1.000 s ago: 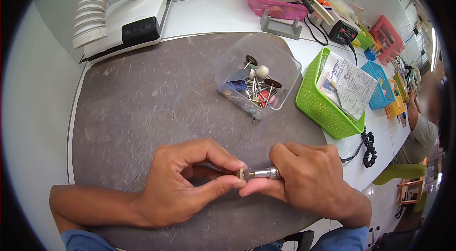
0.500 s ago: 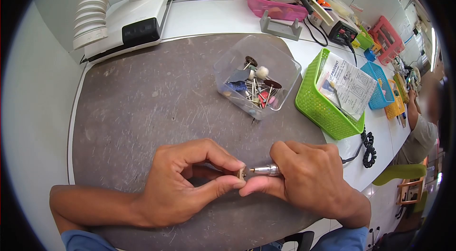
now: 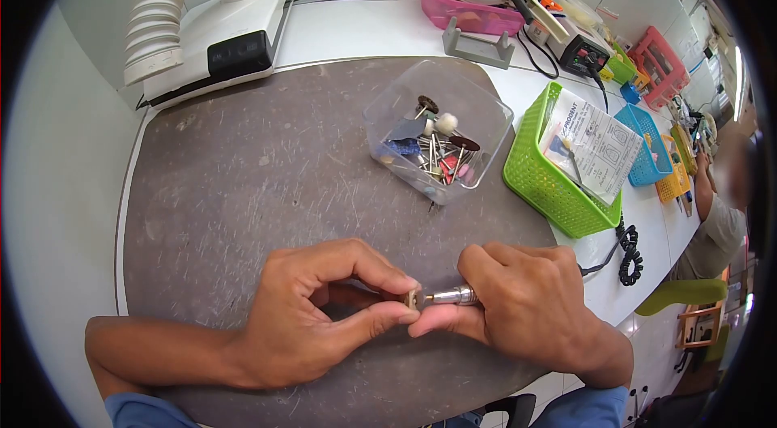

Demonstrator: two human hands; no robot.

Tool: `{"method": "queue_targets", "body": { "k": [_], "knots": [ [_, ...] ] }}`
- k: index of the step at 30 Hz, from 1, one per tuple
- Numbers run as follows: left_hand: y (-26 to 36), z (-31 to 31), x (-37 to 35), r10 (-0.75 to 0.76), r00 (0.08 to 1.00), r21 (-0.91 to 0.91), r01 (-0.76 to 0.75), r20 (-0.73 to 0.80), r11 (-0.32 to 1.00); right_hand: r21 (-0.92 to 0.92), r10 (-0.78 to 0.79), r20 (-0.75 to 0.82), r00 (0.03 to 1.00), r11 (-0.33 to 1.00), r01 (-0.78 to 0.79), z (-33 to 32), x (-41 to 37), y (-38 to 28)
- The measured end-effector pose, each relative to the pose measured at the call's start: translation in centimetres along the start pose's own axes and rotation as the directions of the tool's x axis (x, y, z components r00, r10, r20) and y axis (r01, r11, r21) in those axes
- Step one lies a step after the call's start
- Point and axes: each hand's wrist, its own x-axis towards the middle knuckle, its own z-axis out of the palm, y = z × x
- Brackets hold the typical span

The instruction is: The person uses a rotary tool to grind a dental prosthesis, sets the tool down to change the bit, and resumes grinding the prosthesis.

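Note:
Between the thumb and fingertips of my left hand (image 3: pixel 324 306) is a small tan piece (image 3: pixel 411 299), possibly dental work; its exact kind is too small to make out. My right hand (image 3: pixel 530 302) is wrapped round a rotary handpiece (image 3: pixel 461 295), whose silver nose points left. A thin tool in its tip reaches the tan piece or lies just in front of it; contact cannot be told. My right thumb is stretched toward my left fingertips. Beyond the hands, a clear plastic container (image 3: pixel 380 116) holds several burs, discs and polishing wheels.
A green basket (image 3: pixel 566 213) with a printed paper bag (image 3: pixel 595 149) stands at the right. An extraction unit with a white hose (image 3: pixel 154 23) is at the back left. A control box (image 3: pixel 584 51) and pink basket (image 3: pixel 486 21) stand behind. Another person (image 3: pixel 716 225) sits far right.
The handpiece tip has shifted slightly left and down against or beside the tan piece. My left hand has barely moved, and the things on the bench stay where they were.

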Motion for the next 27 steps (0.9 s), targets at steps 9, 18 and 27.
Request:
{"method": "queue_targets", "body": {
  "k": [9,18,27],
  "knots": [
    [0.10,0.09,0.01,0.015,1.000,-0.008,-0.015,-0.009,1.000,-0.007,0.019,-0.011,1.000,1.000,-0.019,-0.02,-0.06,0.04],
    [0.10,0.00,0.02,0.003,1.000,0.009,-0.003,-0.001,1.000,0.004,-0.002,-0.002,1.000,1.000,0.002,-0.02,-0.01,0.01],
    [-0.51,0.13,0.16,0.134,0.991,0.022,-0.133,-0.008,0.991,0.017,0.044,0.005,0.999,0.999,-0.044,-0.21,0.00,-0.07]
  ]
}}
